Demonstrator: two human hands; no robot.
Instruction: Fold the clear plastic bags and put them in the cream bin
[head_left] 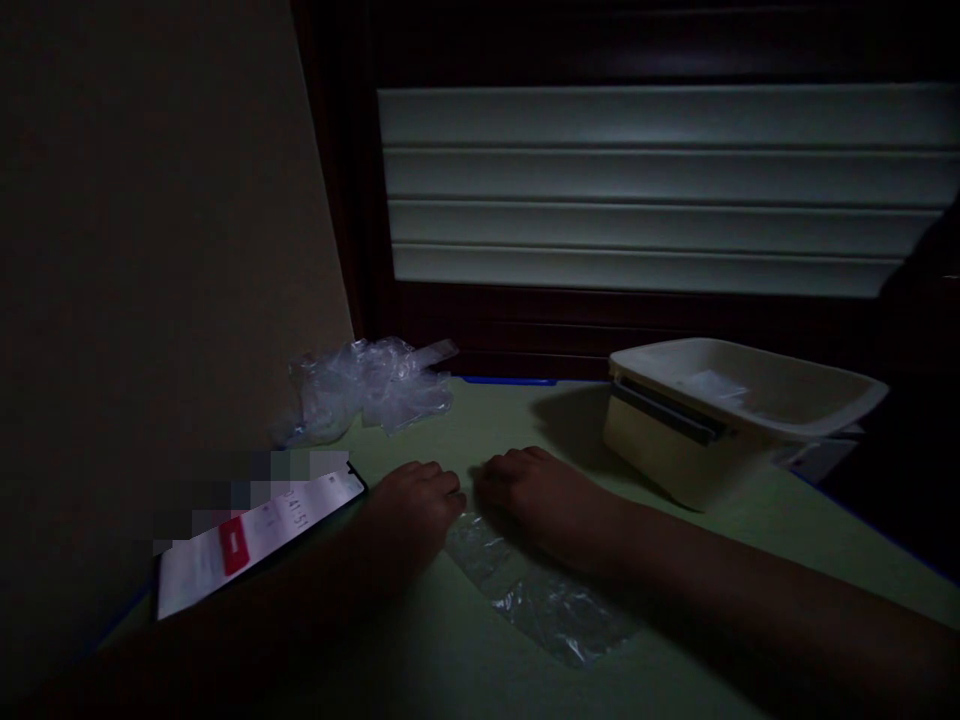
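Note:
The room is dim. My left hand [411, 497] and my right hand [534, 492] rest close together, knuckles up, on a green table [480, 420]. A flat clear plastic bag [536, 592] lies on the table between and under my wrists, and both hands' fingers curl down at its far end. Whether the fingers pinch the bag's edge is hidden by the hands.
A heap of crumpled clear plastic bags [371, 388] lies at the back left by the wall. A lit phone [259, 540] sits left of my left hand. A cream box with a tray top [731, 415] stands at the right. Blinds cover the window behind.

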